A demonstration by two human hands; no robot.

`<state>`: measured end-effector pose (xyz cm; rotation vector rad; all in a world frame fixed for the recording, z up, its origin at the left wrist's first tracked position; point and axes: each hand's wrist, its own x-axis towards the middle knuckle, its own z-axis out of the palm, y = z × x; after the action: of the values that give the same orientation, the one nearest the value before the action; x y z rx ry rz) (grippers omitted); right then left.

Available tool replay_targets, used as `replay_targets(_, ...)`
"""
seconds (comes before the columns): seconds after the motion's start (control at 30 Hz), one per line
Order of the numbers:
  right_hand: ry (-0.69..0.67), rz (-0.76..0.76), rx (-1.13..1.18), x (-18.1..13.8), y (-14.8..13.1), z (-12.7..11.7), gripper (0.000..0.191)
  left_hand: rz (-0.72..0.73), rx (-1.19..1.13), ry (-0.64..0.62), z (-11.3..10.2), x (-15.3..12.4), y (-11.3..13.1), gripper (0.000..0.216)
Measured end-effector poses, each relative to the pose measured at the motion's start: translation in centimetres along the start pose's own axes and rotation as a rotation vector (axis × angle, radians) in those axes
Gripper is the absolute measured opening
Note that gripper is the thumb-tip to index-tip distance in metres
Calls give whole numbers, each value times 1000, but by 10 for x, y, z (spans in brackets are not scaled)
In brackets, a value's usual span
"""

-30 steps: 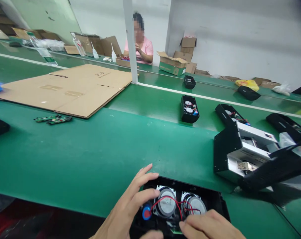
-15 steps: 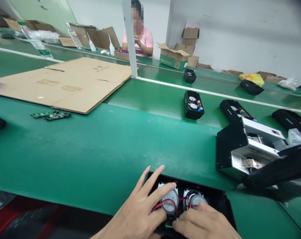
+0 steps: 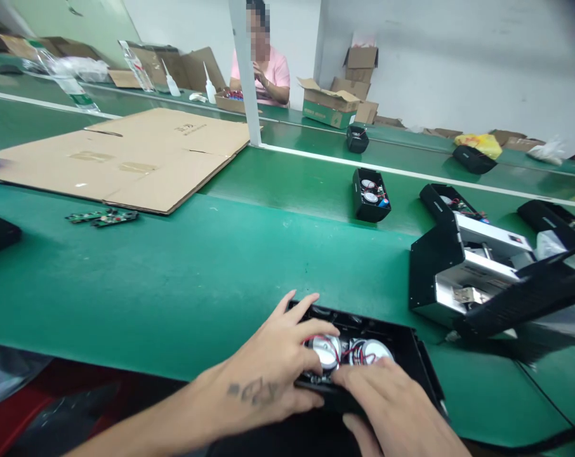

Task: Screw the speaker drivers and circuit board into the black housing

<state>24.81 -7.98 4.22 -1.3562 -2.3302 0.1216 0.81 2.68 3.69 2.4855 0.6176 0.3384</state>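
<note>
A black open speaker housing point(image 3: 402, 339) lies at the bench's near edge. Inside it sit two round silver-backed speaker drivers, a left one point(image 3: 326, 351) and a right one point(image 3: 376, 351), joined by red and black wires. My left hand point(image 3: 280, 349) grips the housing's left end, two fingers over the far rim and the thumb at the near wall. Its index finger lies by the left driver. My right hand point(image 3: 387, 397) holds the near wall, with fingers inside below the right driver and the thumb outside. What lies beneath those fingertips is hidden.
A black-and-silver machine point(image 3: 468, 279) with a cable stands to the right. Further back are more open speaker housings point(image 3: 370, 197). Small green circuit boards point(image 3: 104, 218) lie left, in front of flattened cardboard point(image 3: 139, 158). Across the benches sits a person in a pink top point(image 3: 278, 73).
The housing appears higher in view and its near wall now shows. My right thumb has come to the outside of that wall; my left hand has moved up with the housing.
</note>
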Motion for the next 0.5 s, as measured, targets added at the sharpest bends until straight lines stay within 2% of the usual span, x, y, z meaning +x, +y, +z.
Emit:
replay_targets(0.1,-95,69,-8,29,2,-21,50,-96,-183,-100,-33,28,-7,22)
replay_targets(0.17,-300,250,93,54,7,-36,33,-148,-301,-170,-50,46,-13,31)
replay_targets(0.23,-452,377,230,77,14,-49,24,-190,-368,-257,-61,59,-18,44)
replay_targets(0.33,-544,434,374,96,21,-56,19,-227,-385,-329,-65,68,-20,50)
replay_targets(0.5,-550,428,429,96,23,-48,11,-208,-396,-257,-59,65,-18,49)
